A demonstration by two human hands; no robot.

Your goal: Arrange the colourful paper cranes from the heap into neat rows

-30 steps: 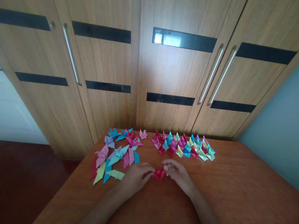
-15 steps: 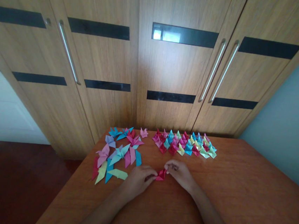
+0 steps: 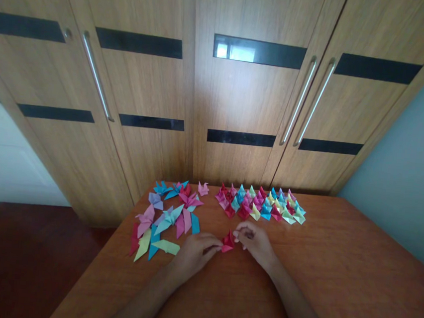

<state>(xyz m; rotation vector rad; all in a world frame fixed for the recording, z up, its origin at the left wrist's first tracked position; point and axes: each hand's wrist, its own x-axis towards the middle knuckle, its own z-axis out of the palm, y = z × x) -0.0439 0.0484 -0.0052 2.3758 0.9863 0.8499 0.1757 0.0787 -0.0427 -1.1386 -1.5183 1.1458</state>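
The red origami crane [image 3: 228, 241] sits around the middle of the table [image 3: 335, 276], well in from its left edge and short of its far edge, between the person's two hands. From where I stand, the left hand [image 3: 197, 251] pinches the crane's left tip between thumb and forefinger. The right hand [image 3: 252, 240] has its fingers curled and bunched at the crane's right side; the paper is so small from here that I can't tell whether they grip it or only brush it.

I'd judge a good share done: a tight block of shaped cranes [image 3: 244, 210] in many colours stands in rows along the far edge. What is left seems to be the scattered paper pieces [image 3: 168, 220] near the far left corner and down the left edge, some with wings spread, others flat and slim, like the pale green one [image 3: 166, 246]. A small pink crane [image 3: 203, 189] stands by the far edge, between both groups. The red one looks partly shaped, perhaps nearly finished.
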